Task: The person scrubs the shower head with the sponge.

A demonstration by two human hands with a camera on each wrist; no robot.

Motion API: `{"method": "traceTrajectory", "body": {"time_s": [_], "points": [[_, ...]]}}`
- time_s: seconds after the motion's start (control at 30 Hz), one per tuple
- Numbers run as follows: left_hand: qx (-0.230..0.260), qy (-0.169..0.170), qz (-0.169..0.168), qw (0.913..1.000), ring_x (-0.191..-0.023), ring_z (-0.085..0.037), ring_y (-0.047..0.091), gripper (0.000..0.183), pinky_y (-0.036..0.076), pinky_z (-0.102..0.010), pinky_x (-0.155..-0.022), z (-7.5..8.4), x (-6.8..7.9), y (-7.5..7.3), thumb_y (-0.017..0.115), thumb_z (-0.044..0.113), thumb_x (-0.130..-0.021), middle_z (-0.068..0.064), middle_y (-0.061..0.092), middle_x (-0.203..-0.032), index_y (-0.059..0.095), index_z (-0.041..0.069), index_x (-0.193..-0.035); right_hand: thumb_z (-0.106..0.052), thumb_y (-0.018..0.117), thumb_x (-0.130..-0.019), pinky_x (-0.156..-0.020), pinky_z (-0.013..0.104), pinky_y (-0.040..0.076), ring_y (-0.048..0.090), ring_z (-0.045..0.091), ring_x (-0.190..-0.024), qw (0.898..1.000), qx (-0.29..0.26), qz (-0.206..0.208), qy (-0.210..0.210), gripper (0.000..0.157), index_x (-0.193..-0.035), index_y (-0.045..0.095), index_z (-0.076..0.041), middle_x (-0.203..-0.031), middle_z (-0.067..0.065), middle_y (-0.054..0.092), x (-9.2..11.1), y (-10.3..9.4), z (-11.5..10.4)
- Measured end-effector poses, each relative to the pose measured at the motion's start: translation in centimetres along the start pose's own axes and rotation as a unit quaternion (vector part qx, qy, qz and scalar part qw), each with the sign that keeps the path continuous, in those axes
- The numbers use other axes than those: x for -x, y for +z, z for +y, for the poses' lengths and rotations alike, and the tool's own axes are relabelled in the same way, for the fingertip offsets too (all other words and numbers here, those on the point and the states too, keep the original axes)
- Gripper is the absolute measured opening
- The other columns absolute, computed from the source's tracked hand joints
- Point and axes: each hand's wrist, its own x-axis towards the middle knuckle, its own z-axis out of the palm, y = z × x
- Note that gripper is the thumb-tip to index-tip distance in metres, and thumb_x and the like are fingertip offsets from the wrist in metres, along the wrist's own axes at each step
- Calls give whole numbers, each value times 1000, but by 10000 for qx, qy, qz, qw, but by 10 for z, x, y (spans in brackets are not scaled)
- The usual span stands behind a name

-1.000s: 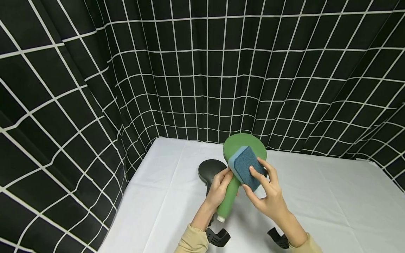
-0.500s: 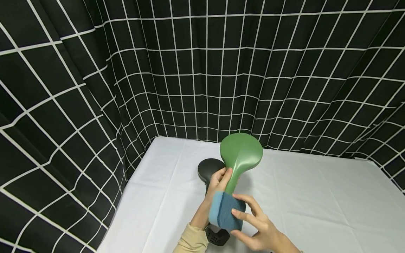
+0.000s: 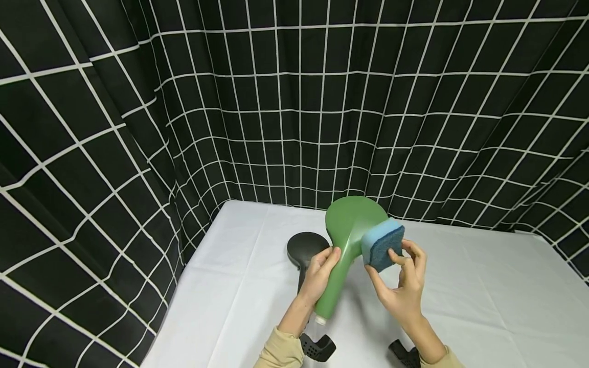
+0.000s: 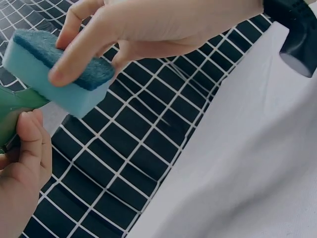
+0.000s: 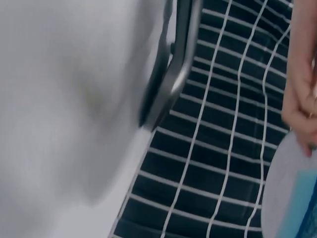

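My left hand [image 3: 317,276] grips the neck of a green handheld shower head [image 3: 350,220], its round head tilted up and away and its white threaded end [image 3: 320,320] pointing toward me. Fingers and thumb of my right hand [image 3: 405,291] pinch a sponge [image 3: 387,248], light blue with a dark blue scouring side. The sponge's light side is against the right of the shower head's back, where head meets handle. In the left wrist view the sponge [image 4: 64,79] overlaps the green neck [image 4: 20,104]. The pale round face [image 5: 285,188] of the shower head shows in the right wrist view.
A black shower head [image 3: 306,248] lies on the white-covered table [image 3: 239,255], behind my left hand and partly hidden by it. A black curtain [image 3: 294,102] with a white grid surrounds the table's back and sides. Black wrist mounts [image 3: 318,348] show beside the sleeves.
The sponge went from the shower head's upper part down along the handle, then back up to the right side of the neck. The shower head turned slightly in my left hand, which stayed in place.
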Motion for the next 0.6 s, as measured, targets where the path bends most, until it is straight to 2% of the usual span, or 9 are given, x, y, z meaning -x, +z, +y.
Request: {"method": "traceTrajectory", "body": {"time_s": [0.07,0.13,0.23,0.3,0.4,0.47,0.53,0.6], "points": [[-10,-41,-29,10000,-57,-4,46,34,40,-18,-53,7,2,2,39,22,-101,5,55,-74,56,-7,-108,-30,72,-81,-93,24,39,42,37,-105,9997,-203,-126,-76,51,-83,53,17,-110,35,42,2,1,-3],[32,-39,-88,9999,-55,-4,45,32,40,-18,-52,7,2,1,39,24,-101,6,51,-69,56,-3,-102,-25,74,-80,-94,26,40,42,38,-106,9971,-636,-337,-263,48,-85,54,17,-112,34,42,6,5,-8],[52,122,-164,9998,-56,-4,47,31,42,-18,-54,4,1,-1,39,26,-101,6,50,-67,56,1,-96,-19,73,-81,-96,28,39,43,38,-109,9869,-1251,-789,-640,40,-91,56,16,-113,36,42,13,10,-21],[210,185,-184,9994,-56,-4,48,33,42,-18,-54,-6,-2,-5,40,29,-101,6,51,-67,55,1,-94,-15,72,-81,-98,29,38,43,37,-112,9750,-1636,-1193,-915,37,-95,56,15,-113,38,40,18,11,-32],[357,231,-134,9990,-55,-3,48,36,42,-17,-53,-6,-2,-7,42,30,-100,6,56,-70,56,-4,-98,-13,71,-82,-101,29,35,41,36,-116,9546,-1972,-1855,-1242,35,-101,57,13,-116,39,38,26,10,-44],[489,127,-137,9986,-53,-3,48,38,42,-17,-51,-5,-2,-7,42,32,-99,5,57,-71,56,-4,-101,-12,70,-82,-103,30,33,39,36,-118,9446,-2156,-2088,-1330,35,-102,56,13,-116,39,36,28,9,-46],[460,168,-167,9987,-54,-3,49,38,42,-17,-53,-3,-1,-6,41,29,-100,5,56,-71,54,-6,-102,-12,70,-83,-102,30,33,40,35,-118,9458,-2124,-2052,-1350,34,-102,57,13,-116,40,37,27,9,-43],[424,199,-199,9987,-59,-3,50,37,43,-18,-56,2,2,-3,40,25,-101,5,56,-72,53,-9,-102,-13,70,-82,-100,30,36,43,36,-115,9572,-1901,-1745,-1308,34,-99,58,14,-112,41,39,22,10,-37]]}}
